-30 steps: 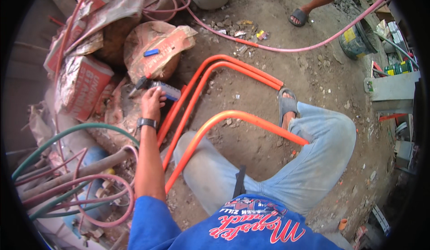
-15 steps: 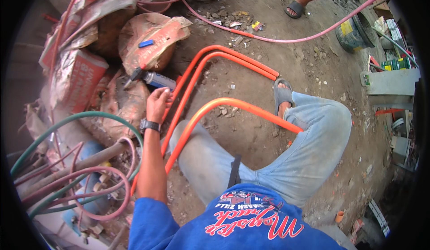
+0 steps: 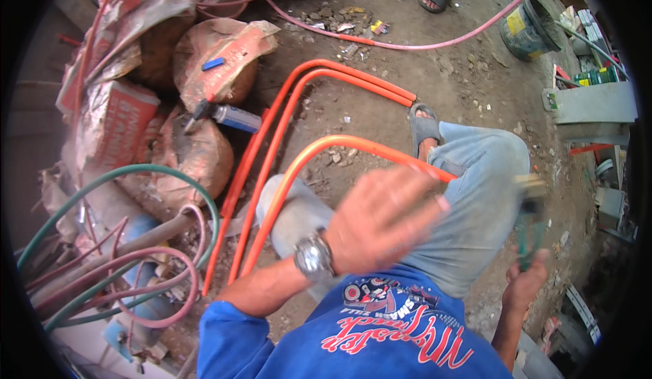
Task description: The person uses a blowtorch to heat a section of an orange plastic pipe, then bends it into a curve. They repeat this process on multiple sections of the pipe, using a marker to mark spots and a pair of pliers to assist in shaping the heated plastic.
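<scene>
My left hand (image 3: 384, 219) is blurred over my lap, fingers stretched out and nothing in it. At my right side, my right hand (image 3: 528, 280) grips a green-handled tool (image 3: 528, 233) with a dark middle and a tan tip; motion blur hides its exact kind. A bent orange pipe (image 3: 333, 141) crosses over my left knee, its far end against my right leg. Beyond it, two more bent orange pipes (image 3: 309, 73) lie side by side on the ground. A blowtorch with a blue-and-white gas canister (image 3: 236, 118) lies to their left.
Cement sacks (image 3: 119, 124) are heaped on the left, a blue lighter (image 3: 212, 64) on one. Green and pink hoses (image 3: 153, 168) coil at lower left. A pink hose (image 3: 435, 45) crosses the dirt toward a black bucket (image 3: 530, 31). Another person's sandalled foot (image 3: 436, 0) stands at the top.
My left hand has swung right, from beside the blowtorch to over my lap. My right hand has come into view with the green-handled tool. The view has shifted slightly.
</scene>
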### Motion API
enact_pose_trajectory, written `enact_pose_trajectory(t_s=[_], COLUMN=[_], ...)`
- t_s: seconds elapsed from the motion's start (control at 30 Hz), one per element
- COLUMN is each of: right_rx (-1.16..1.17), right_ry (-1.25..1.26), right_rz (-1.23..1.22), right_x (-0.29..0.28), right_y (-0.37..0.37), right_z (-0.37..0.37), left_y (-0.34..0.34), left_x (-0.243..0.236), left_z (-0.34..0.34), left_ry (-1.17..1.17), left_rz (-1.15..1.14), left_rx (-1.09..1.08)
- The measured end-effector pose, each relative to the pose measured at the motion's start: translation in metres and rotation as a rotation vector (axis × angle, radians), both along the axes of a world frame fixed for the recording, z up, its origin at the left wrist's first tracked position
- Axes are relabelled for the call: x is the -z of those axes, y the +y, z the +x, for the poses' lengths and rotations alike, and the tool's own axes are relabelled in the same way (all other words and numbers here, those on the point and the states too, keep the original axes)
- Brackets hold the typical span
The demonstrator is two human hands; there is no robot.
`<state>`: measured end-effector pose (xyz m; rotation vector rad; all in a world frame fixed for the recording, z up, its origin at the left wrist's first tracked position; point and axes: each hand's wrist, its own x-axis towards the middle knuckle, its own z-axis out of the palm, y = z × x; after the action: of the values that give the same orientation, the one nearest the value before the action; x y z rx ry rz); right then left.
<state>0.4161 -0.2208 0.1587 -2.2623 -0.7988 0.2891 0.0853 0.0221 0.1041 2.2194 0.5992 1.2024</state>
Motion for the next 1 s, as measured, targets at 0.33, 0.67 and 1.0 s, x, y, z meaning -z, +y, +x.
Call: enact_pose_trajectory(t_s=[0.33,0.67,1.0], right_rx=[-0.724,-0.624,-0.361], right_ry=[0.354,0.558,0.773], right_rz=[-0.501,-0.180,-0.495], right_x=[-0.015,0.134,0.173], right_y=[0.149,0.156,0.147], right_z=[-0.143,-0.219,-0.222], left_y=[-0.068,-0.112,-0.140], left_x=[0.055,0.128,0.126], left_z=[-0.029,0.004,0.005], left_ry=[0.414,-0.152,0.189], left_rz=[-0.769,-1.019,-0.953], left_rx=[0.226,-0.467,-0.458])
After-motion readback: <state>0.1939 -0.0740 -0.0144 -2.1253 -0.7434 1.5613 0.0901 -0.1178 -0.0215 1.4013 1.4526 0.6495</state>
